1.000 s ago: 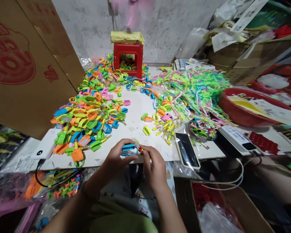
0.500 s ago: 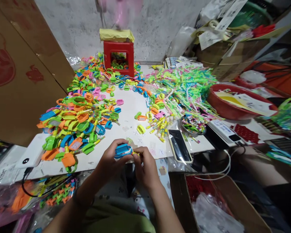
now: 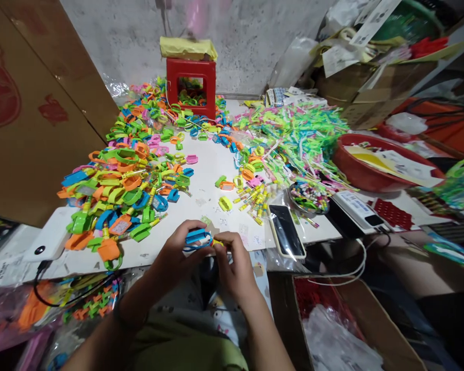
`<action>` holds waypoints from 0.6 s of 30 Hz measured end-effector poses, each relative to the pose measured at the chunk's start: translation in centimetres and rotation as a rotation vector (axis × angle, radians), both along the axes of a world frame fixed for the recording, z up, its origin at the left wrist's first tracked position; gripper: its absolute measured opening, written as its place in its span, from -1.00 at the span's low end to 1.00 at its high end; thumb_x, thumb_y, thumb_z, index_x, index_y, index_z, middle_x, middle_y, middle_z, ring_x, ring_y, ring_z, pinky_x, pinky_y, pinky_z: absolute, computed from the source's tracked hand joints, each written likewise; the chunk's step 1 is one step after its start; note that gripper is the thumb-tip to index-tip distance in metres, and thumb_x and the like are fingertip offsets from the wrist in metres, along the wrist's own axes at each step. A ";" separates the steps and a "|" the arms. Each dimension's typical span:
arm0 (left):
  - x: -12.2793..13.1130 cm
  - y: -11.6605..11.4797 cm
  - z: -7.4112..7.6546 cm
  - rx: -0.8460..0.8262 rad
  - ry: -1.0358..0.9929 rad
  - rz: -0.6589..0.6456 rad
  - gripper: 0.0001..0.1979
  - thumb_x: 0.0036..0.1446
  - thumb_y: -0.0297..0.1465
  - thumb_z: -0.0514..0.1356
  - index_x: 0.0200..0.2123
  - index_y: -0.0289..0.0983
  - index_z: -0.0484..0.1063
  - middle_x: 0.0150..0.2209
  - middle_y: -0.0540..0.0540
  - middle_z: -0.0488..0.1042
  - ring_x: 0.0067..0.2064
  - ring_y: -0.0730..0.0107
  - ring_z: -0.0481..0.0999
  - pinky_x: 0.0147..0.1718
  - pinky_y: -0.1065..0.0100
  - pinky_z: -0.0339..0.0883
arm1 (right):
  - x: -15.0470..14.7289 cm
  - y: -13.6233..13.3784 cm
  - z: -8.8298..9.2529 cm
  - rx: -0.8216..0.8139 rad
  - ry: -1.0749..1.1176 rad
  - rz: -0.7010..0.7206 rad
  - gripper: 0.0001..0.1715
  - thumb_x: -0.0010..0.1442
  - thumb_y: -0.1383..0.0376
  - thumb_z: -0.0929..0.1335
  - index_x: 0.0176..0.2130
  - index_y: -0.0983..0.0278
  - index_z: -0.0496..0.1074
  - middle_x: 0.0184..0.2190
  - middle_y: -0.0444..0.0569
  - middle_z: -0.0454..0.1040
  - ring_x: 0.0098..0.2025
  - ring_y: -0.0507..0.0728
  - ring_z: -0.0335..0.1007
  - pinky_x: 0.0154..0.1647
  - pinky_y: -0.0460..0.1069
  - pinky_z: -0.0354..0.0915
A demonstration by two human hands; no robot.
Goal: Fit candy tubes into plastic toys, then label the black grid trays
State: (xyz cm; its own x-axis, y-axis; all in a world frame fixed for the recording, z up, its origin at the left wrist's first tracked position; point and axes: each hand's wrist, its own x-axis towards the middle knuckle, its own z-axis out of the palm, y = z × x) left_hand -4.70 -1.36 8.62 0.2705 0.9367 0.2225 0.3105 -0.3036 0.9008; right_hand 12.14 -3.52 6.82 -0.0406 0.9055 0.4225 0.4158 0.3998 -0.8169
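Observation:
My left hand [image 3: 178, 252] is closed round a blue plastic toy piece with a loop [image 3: 197, 238] at the near edge of the white table [image 3: 209, 175]. My right hand [image 3: 234, 263] pinches a small yellow tube [image 3: 217, 242] against the blue piece's right end. Both hands meet above the table edge. A big heap of green, orange, blue and pink plastic pieces [image 3: 127, 180] lies to the left. Small yellow tubes [image 3: 255, 198] lie ahead to the right.
A phone [image 3: 286, 231] and a white power bank [image 3: 358, 210] lie right of my hands. A red stool [image 3: 191, 85] stands at the back, a red basin [image 3: 375, 165] at the right, a cardboard sheet [image 3: 31, 123] at the left, an open box [image 3: 344, 324] below.
The view has drifted a little. My hands stay together on the blue piece, turning it slightly, with the yellow tube pushed closer against it.

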 end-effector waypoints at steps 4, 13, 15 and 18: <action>0.1 0.0 0.5 0.068 0.015 -0.008 -0.66 0.16 -0.25 0.26 -0.03 -0.20 0.30 -0.11 -0.10 0.45 -0.09 0.31 0.49 -0.11 0.38 0.37 | 0.0 -0.1 0.0 0.078 0.103 -0.055 -0.86 0.36 0.29 0.21 -0.18 0.21 0.35 -0.30 -0.04 0.46 -0.24 0.09 0.43 -0.24 -0.03 0.33; -0.2 -0.3 0.1 -0.089 0.046 0.012 -0.61 0.15 -0.21 0.26 -0.02 -0.19 0.27 -0.09 -0.11 0.43 -0.08 0.28 0.47 -0.10 0.32 0.34 | 0.3 -0.4 1.6 0.092 -0.322 0.009 -0.92 0.32 0.36 0.23 -0.21 0.23 0.31 -0.34 -0.03 0.46 -0.31 0.13 0.36 -0.30 0.00 0.20; -0.4 -0.3 -0.4 -0.223 0.026 -0.020 -0.50 0.13 -0.17 0.26 0.06 -0.19 0.20 -0.11 -0.11 0.44 -0.15 0.29 0.48 -0.16 0.33 0.35 | 0.2 -0.7 1.8 0.000 -0.525 -0.024 -0.97 0.26 0.31 0.30 -0.25 0.23 0.33 -0.40 -0.04 0.46 -0.36 0.15 0.34 -0.37 -0.01 0.11; -0.9 -0.4 -1.2 -0.396 -0.021 -0.125 -0.41 0.13 -0.12 0.23 0.11 -0.21 0.10 -0.22 -0.06 0.45 -0.26 0.33 0.49 -0.25 0.34 0.35 | -0.1 -1.2 0.9 -0.116 -0.718 -0.041 -0.90 0.18 0.29 0.36 -0.38 0.22 0.35 -0.52 -0.09 0.46 -0.45 0.13 0.33 -0.45 -0.02 -0.05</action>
State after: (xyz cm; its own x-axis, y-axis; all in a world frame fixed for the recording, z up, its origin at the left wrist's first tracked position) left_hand -5.59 -1.76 7.41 0.3868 0.9111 -0.1421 0.2736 0.0338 0.9612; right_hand 12.00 -4.68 7.73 -0.2365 0.9497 0.2052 0.8783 0.2993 -0.3728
